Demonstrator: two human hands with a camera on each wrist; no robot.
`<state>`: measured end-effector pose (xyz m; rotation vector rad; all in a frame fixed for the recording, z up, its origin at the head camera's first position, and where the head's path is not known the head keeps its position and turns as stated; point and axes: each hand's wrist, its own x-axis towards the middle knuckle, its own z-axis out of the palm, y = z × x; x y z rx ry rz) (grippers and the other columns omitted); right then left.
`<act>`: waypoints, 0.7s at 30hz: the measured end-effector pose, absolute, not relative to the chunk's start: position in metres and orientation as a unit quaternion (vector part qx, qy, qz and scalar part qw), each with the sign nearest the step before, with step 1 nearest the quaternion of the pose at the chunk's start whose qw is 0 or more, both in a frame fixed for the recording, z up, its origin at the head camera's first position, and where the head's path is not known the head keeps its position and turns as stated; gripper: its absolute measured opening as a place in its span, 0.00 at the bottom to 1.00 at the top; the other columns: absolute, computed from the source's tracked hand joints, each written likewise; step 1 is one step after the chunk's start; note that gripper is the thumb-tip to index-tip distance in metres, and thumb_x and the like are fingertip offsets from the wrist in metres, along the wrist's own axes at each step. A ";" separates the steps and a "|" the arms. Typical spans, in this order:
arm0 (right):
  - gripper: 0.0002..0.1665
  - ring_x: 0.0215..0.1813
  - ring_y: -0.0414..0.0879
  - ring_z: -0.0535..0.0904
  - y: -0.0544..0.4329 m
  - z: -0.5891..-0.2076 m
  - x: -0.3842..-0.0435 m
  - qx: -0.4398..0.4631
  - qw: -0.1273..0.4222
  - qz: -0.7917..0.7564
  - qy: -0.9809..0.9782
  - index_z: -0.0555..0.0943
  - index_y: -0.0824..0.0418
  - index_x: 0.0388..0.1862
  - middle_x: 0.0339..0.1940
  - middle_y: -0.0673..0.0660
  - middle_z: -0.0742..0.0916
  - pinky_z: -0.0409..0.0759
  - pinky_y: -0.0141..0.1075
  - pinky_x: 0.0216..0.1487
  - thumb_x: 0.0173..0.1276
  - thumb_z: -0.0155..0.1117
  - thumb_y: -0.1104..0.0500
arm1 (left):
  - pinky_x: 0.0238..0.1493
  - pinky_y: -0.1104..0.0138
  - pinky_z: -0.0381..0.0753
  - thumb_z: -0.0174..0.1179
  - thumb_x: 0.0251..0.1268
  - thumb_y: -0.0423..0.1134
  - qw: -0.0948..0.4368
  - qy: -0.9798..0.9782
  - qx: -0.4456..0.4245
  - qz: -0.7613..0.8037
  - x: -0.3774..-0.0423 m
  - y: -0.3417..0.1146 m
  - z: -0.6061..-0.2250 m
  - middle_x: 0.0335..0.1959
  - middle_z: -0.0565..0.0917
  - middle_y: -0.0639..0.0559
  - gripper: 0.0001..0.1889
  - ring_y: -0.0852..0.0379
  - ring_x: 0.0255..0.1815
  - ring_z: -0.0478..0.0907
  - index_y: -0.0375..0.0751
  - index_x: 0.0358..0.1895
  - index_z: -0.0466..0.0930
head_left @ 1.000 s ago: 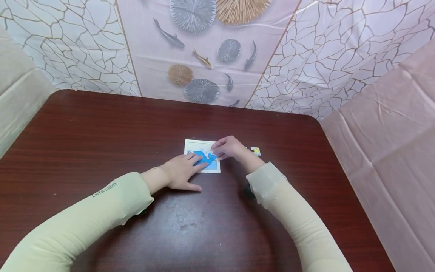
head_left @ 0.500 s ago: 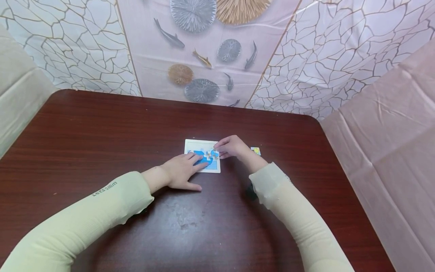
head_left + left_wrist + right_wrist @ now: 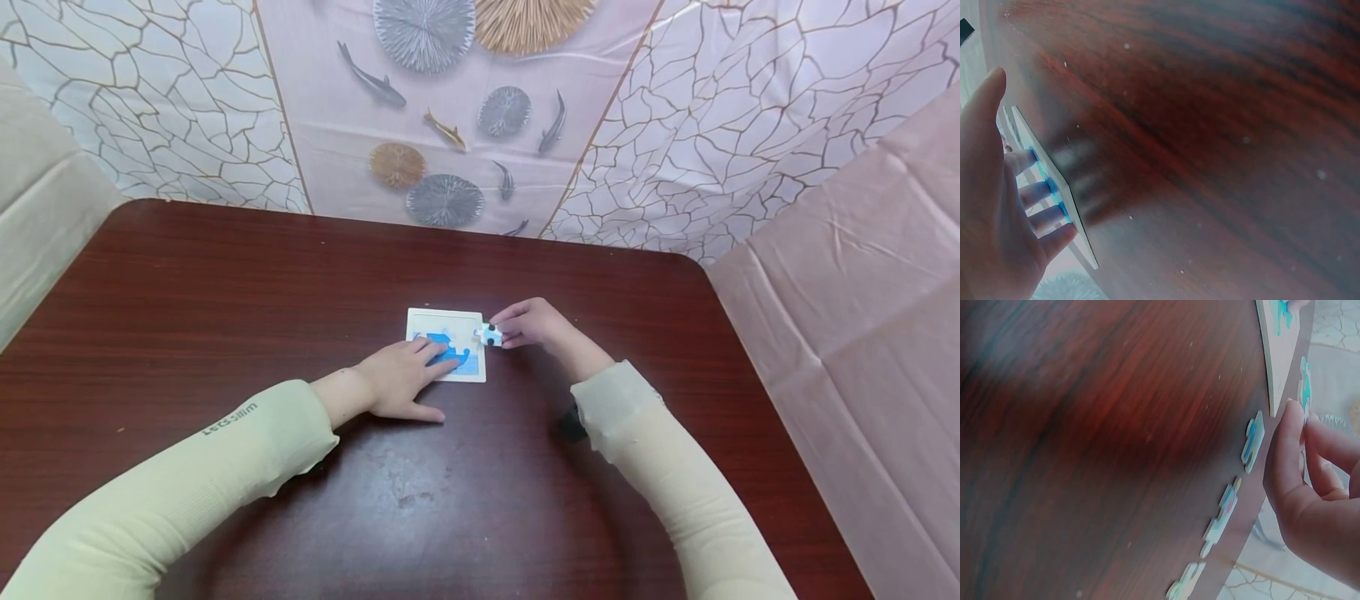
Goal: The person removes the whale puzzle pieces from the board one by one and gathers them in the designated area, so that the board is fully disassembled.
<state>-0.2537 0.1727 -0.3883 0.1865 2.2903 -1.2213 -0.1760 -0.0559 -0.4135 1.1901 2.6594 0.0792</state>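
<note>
A white-framed jigsaw board point(image 3: 442, 320) with blue pieces set in it lies mid-table. My left hand point(image 3: 399, 379) rests flat on it, fingers spread over the blue part and thumb on the table side. Just past the board's right edge, my right hand point(image 3: 534, 322) pinches a puzzle piece point(image 3: 491, 335), white and blue with dark spots, between thumb and fingers. In the right wrist view, this puzzle piece point(image 3: 1305, 390) is held up clear of the tabletop. The left wrist view shows the left fingertips point(image 3: 1054, 215) pressing on the board's face.
Beside the board, in the right wrist view, loose puzzle pieces lie in a row on the table: one blue-striped piece point(image 3: 1252, 442), one pale piece point(image 3: 1222, 519) and one greenish piece point(image 3: 1186, 582). The dark wooden table point(image 3: 225, 275) meets a patterned cloth point(image 3: 337, 167) behind.
My right hand has moved right, off the board, taking the puzzle piece with it and turning it. The left hand has stayed in place on the board.
</note>
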 end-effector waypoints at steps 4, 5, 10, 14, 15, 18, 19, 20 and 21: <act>0.16 0.27 0.41 0.80 0.182 -0.387 -0.252 0.068 0.261 -0.460 0.846 0.78 0.71 0.52 0.50 0.68 0.82 0.84 0.38 0.44 0.67 0.57 0.67 | 0.71 0.53 0.58 0.48 0.59 0.69 0.110 0.906 0.407 0.027 -0.176 -0.056 -0.414 0.72 0.59 0.42 0.43 0.41 0.72 0.57 0.47 0.73 0.55; 0.16 0.27 0.41 0.80 0.185 -0.387 -0.252 0.068 0.260 -0.462 0.845 0.78 0.72 0.53 0.50 0.67 0.82 0.84 0.38 0.44 0.67 0.56 0.67 | 0.71 0.53 0.58 0.48 0.59 0.69 0.109 0.907 0.407 0.027 -0.175 -0.056 -0.414 0.72 0.59 0.42 0.43 0.41 0.72 0.57 0.47 0.73 0.55; 0.17 0.27 0.41 0.80 0.198 -0.387 -0.252 0.072 0.256 -0.463 0.845 0.77 0.73 0.53 0.45 0.65 0.82 0.84 0.37 0.43 0.67 0.56 0.68 | 0.71 0.53 0.58 0.48 0.59 0.69 0.109 0.906 0.407 0.031 -0.175 -0.057 -0.413 0.72 0.59 0.42 0.43 0.41 0.72 0.57 0.46 0.73 0.55; 0.17 0.27 0.41 0.81 0.208 -0.385 -0.251 0.068 0.255 -0.461 0.847 0.77 0.73 0.54 0.40 0.62 0.83 0.84 0.37 0.41 0.67 0.55 0.68 | 0.71 0.53 0.58 0.48 0.60 0.68 0.107 0.906 0.408 0.033 -0.175 -0.057 -0.414 0.72 0.59 0.42 0.43 0.41 0.72 0.57 0.46 0.73 0.55; 0.17 0.26 0.41 0.81 0.210 -0.385 -0.250 0.067 0.255 -0.460 0.848 0.77 0.73 0.53 0.38 0.62 0.83 0.84 0.37 0.41 0.67 0.55 0.68 | 0.71 0.53 0.58 0.48 0.60 0.68 0.106 0.906 0.409 0.032 -0.175 -0.057 -0.414 0.72 0.60 0.42 0.43 0.41 0.71 0.57 0.46 0.72 0.56; 0.18 0.27 0.40 0.80 0.217 -0.384 -0.249 0.060 0.257 -0.461 0.847 0.75 0.75 0.54 0.36 0.60 0.83 0.84 0.37 0.41 0.68 0.55 0.69 | 0.71 0.53 0.58 0.49 0.60 0.68 0.102 0.906 0.411 0.031 -0.175 -0.057 -0.414 0.71 0.60 0.42 0.42 0.41 0.71 0.58 0.46 0.72 0.56; 0.18 0.27 0.40 0.80 0.219 -0.384 -0.248 0.059 0.258 -0.462 0.847 0.75 0.75 0.54 0.36 0.59 0.83 0.84 0.37 0.41 0.68 0.55 0.69 | 0.71 0.53 0.58 0.48 0.60 0.68 0.102 0.906 0.411 0.030 -0.175 -0.057 -0.415 0.71 0.60 0.42 0.43 0.41 0.71 0.58 0.46 0.72 0.56; 0.18 0.27 0.40 0.80 0.221 -0.384 -0.248 0.059 0.258 -0.463 0.846 0.75 0.75 0.54 0.36 0.59 0.83 0.84 0.37 0.41 0.68 0.54 0.69 | 0.71 0.53 0.58 0.48 0.60 0.68 0.102 0.905 0.411 0.031 -0.175 -0.057 -0.415 0.71 0.60 0.42 0.43 0.41 0.71 0.58 0.46 0.72 0.56; 0.18 0.27 0.40 0.80 0.224 -0.384 -0.247 0.057 0.260 -0.462 0.846 0.75 0.76 0.55 0.37 0.59 0.83 0.84 0.37 0.41 0.68 0.54 0.69 | 0.71 0.53 0.58 0.48 0.60 0.68 0.102 0.905 0.411 0.031 -0.175 -0.057 -0.415 0.71 0.60 0.42 0.43 0.41 0.71 0.58 0.46 0.72 0.56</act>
